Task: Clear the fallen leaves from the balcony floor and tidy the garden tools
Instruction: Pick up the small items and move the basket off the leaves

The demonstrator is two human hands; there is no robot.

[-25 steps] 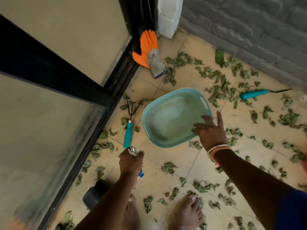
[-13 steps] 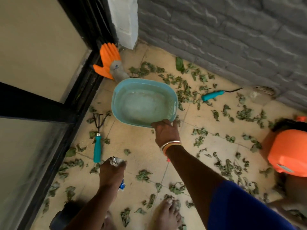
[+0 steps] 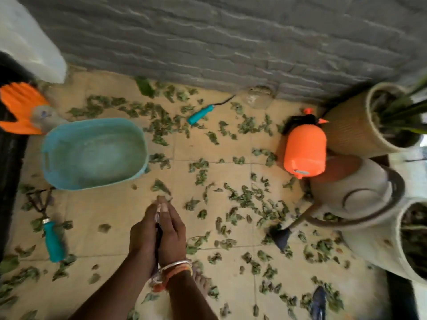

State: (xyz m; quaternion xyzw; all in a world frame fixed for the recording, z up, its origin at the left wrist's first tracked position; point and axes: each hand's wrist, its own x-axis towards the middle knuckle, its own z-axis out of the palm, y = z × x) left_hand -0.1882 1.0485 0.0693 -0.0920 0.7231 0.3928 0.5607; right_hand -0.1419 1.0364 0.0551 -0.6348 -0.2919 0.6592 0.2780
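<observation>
Our left hand (image 3: 144, 234) and right hand (image 3: 172, 232) press flat together, fingers straight, a small dark thing (image 3: 159, 229) between them, near the basin (image 3: 97, 153).

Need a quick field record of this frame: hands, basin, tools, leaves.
hands: left hand and right hand pressed palm to palm, small unclear item between
basin: teal basin on floor, no leaves inside
tools: hand rake near basin; teal-handled tool near wall
leaves: leaves scattered across floor
extras: orange glove, orange sprayer
</observation>
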